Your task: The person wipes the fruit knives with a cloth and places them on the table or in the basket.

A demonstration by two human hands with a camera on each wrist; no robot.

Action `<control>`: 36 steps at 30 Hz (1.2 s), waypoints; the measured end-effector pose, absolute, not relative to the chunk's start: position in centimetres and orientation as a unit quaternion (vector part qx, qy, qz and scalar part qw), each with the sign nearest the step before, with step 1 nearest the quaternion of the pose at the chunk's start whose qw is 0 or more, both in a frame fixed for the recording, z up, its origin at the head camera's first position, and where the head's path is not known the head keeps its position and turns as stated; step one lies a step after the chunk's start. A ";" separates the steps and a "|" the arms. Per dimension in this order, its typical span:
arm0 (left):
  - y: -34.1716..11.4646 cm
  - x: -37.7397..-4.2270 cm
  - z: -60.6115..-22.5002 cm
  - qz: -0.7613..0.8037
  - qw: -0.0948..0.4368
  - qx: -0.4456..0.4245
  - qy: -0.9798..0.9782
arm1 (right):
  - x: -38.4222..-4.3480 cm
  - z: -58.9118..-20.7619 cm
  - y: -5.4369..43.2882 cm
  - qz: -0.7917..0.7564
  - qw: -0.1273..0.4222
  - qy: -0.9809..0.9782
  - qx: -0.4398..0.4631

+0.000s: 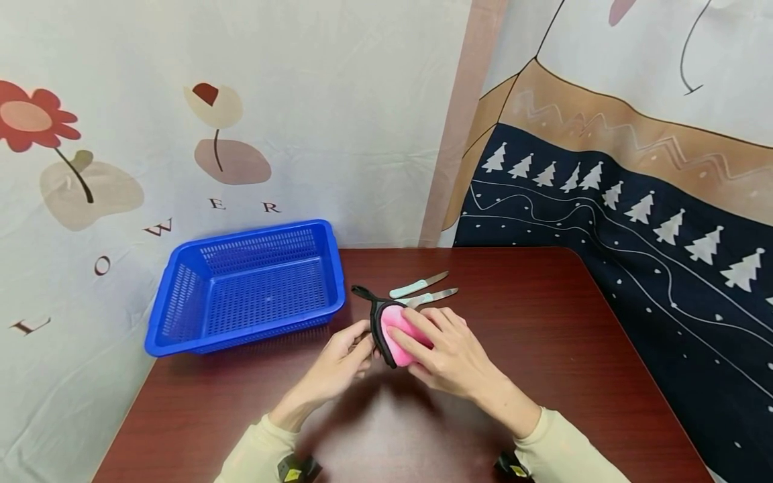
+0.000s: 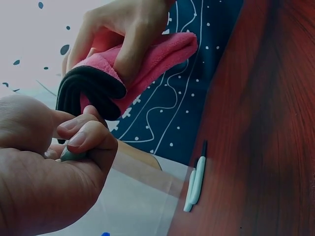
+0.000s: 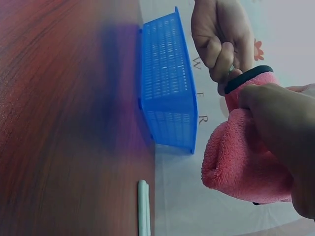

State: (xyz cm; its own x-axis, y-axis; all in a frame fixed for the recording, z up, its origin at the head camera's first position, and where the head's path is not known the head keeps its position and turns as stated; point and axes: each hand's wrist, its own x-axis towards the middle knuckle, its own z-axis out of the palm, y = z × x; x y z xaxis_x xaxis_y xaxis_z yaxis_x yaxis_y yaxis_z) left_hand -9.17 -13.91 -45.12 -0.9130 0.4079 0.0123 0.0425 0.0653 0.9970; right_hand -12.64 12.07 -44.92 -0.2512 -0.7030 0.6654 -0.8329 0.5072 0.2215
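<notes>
A pink plush cloth [image 1: 392,335] with black edging and a black hanging loop is folded and bunched in my right hand [image 1: 453,352], fingers pressing it from above. My left hand [image 1: 338,362] is right beside the cloth's black edge, its fingers curled round a pale green knife handle [image 2: 74,155], of which only a bit shows. Whatever extends from that handle toward the cloth is hidden by the folds. Both hands are raised above the table. Just beyond the cloth lie two small knives [image 1: 417,287] with pale green handles, blades pointing right.
A blue perforated plastic basket [image 1: 244,332] stands at the back left of the dark red-brown table [image 1: 574,335]. Behind the table hangs a pale printed sheet [image 1: 362,134] with flowers and letters. A navy cloth with white trees [image 1: 640,208] hangs at the right.
</notes>
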 end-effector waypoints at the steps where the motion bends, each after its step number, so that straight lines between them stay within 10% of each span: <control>1: -13.9 -9.2 -45.1 0.663 0.136 0.158 0.719 | -12.7 -44.9 12.1 0.087 0.368 -0.788 0.486; 36: -14.5 -9.2 -45.5 0.662 0.142 0.176 0.715 | -14.2 -44.5 17.2 0.094 0.351 -0.844 0.395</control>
